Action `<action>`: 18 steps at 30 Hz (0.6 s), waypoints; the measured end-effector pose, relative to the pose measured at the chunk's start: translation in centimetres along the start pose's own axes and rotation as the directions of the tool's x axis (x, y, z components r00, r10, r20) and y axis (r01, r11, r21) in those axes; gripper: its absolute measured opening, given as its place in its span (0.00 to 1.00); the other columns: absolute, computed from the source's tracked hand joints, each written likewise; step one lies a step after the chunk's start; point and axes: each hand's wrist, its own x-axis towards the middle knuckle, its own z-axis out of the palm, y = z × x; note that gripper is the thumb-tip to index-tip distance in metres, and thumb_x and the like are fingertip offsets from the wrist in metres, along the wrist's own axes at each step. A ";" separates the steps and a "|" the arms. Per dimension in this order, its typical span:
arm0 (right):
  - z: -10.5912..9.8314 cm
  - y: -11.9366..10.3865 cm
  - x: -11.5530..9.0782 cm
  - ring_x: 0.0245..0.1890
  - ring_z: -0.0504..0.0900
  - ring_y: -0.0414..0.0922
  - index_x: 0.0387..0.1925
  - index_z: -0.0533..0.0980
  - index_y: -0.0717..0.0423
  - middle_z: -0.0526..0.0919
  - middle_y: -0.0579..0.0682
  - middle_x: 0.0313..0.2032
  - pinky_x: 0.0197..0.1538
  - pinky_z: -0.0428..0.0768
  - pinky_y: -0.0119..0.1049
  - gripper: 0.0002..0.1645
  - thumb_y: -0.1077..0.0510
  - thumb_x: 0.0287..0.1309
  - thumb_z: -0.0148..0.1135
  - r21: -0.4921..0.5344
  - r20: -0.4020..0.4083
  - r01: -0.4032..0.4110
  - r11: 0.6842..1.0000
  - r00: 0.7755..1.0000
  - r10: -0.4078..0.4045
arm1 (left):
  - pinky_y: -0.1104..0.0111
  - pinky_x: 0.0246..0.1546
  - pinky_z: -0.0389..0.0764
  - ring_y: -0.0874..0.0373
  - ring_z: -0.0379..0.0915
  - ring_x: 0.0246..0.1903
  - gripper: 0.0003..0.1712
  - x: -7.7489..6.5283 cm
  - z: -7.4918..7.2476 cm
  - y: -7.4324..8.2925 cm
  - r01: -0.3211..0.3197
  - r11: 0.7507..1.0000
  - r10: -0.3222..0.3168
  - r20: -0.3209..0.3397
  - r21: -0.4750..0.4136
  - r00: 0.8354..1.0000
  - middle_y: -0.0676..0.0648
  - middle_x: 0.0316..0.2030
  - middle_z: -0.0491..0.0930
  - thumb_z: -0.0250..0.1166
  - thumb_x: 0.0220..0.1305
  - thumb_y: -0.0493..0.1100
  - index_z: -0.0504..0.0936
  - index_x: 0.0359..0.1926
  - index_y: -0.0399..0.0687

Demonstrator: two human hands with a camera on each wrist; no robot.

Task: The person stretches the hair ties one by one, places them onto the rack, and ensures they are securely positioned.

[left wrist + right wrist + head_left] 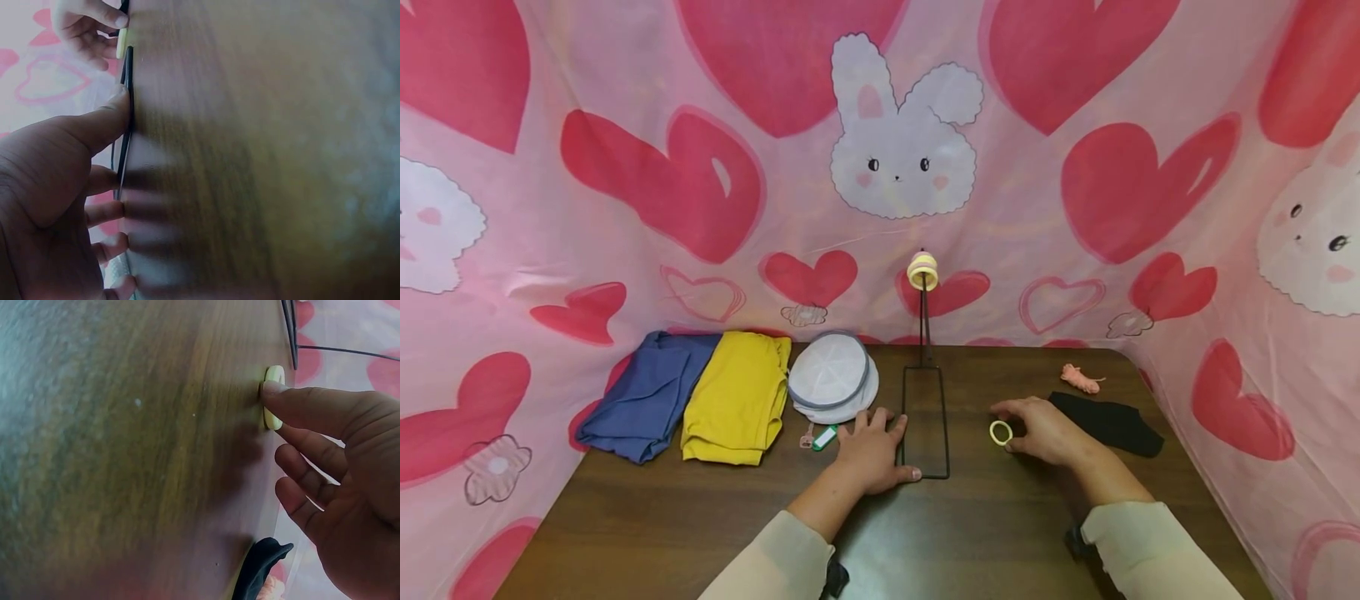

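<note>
A black wire stand [947,425] has a flat rectangular base on the table and an upright with pale yellow and pink rings [922,272] near its top. My left hand [871,454] rests at the base's left side, fingers spread, its thumb [112,115] touching the base wire. To the right of the stand, a pale yellow ring [992,432] is at the tabletop, pinched at its edge by the thumb and a finger of my right hand [1047,429]. In the right wrist view, the thumb lies across the ring [274,415]; the other fingers are bent and partly hidden.
Folded blue cloth [643,396], folded yellow cloth [735,400] and a white hat [829,371] lie to the left. A green tag [825,437] and pink tag [807,437] are near my left hand. Black cloth [1105,421] and coral yarn [1080,379] lie right.
</note>
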 end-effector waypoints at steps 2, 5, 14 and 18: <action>0.0 0.0 0.1 0.48 0.82 0.52 0.58 0.81 0.57 0.87 0.47 0.43 0.54 0.77 0.55 0.33 0.61 0.48 0.81 -0.003 -0.003 0.003 1.000 1.000 -0.003 | 0.39 0.55 0.66 0.40 0.56 0.68 0.55 0.0 -0.1 0.0 0.000 1.000 0.000 -0.001 -0.002 1.000 0.46 0.71 0.63 0.64 0.57 0.79 0.65 0.79 0.60; 0.1 0.0 0.1 0.45 0.82 0.48 0.56 0.82 0.57 0.85 0.43 0.40 0.51 0.78 0.52 0.30 0.62 0.49 0.79 -0.012 -0.018 0.017 1.000 1.000 -0.017 | 0.39 0.55 0.66 0.40 0.56 0.68 0.55 -0.1 -0.1 0.0 0.002 1.000 -0.002 -0.001 -0.003 1.000 0.46 0.72 0.63 0.64 0.57 0.79 0.65 0.79 0.60; 0.4 -0.5 0.2 0.38 0.81 0.43 0.47 0.84 0.56 0.85 0.40 0.34 0.45 0.79 0.45 0.18 0.66 0.53 0.74 -0.034 -0.051 0.075 0.997 0.996 -0.076 | 0.38 0.56 0.65 0.40 0.56 0.68 0.55 -0.2 -0.3 0.1 0.008 1.000 -0.008 0.000 -0.013 1.000 0.46 0.72 0.63 0.65 0.57 0.78 0.65 0.79 0.60; 0.6 -0.7 0.2 0.36 0.80 0.40 0.43 0.85 0.54 0.83 0.38 0.32 0.43 0.79 0.44 0.12 0.65 0.56 0.73 -0.059 -0.065 0.086 0.994 0.994 -0.090 | 0.38 0.56 0.65 0.40 0.56 0.69 0.55 -0.2 -0.4 0.2 0.006 1.000 -0.006 0.000 -0.019 1.000 0.46 0.71 0.63 0.65 0.58 0.78 0.65 0.79 0.59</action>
